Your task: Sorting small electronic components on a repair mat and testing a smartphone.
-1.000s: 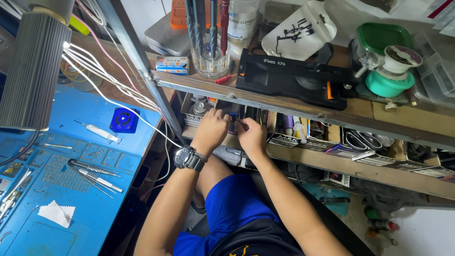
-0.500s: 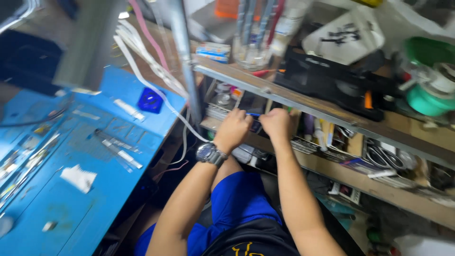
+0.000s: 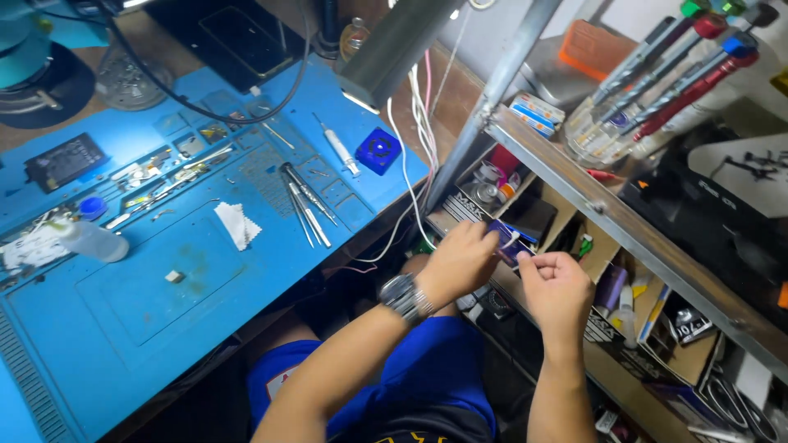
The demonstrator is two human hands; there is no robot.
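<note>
A small flat blue-and-purple packet [image 3: 506, 244] sits between the two hands, at the front lip of the lower wooden shelf [image 3: 611, 373] on the right side of the bench. The left hand [image 3: 460, 262] curls its fingers over the packet's left end, thumb and fingers pressed onto it. The right hand [image 3: 558, 287] pinches the packet's right end between thumb and forefinger, the other fingers folded in; a thin white piece shows at the pinch, too small to tell what it is. A metal wristwatch [image 3: 406, 297] circles the left wrist. Both forearms rise from the lap, where blue shorts [image 3: 427, 385] show below.

Behind the hands, the lower shelf holds small rolls of tape, little bottles and dark boxes packed close together. A grey metal rail [image 3: 624, 221] edges the shelf above it, and a slanted metal post [image 3: 492, 98] meets the rail's left end. On that upper shelf a clear jar [image 3: 603, 131] holds screwdrivers with red, blue and green handles, tilted to the right; an orange box [image 3: 595, 51] lies behind it.

White cables [image 3: 406, 164] hang down just left of the post. Left of them spreads a blue work mat [image 3: 164, 271] on the bench. Near its right edge lie steel tweezers [image 3: 308, 201], a small blue square tool [image 3: 378, 151] and a folded white wipe [image 3: 238, 223]; a white squeeze bottle [image 3: 90, 239] lies toward the left edge.
</note>
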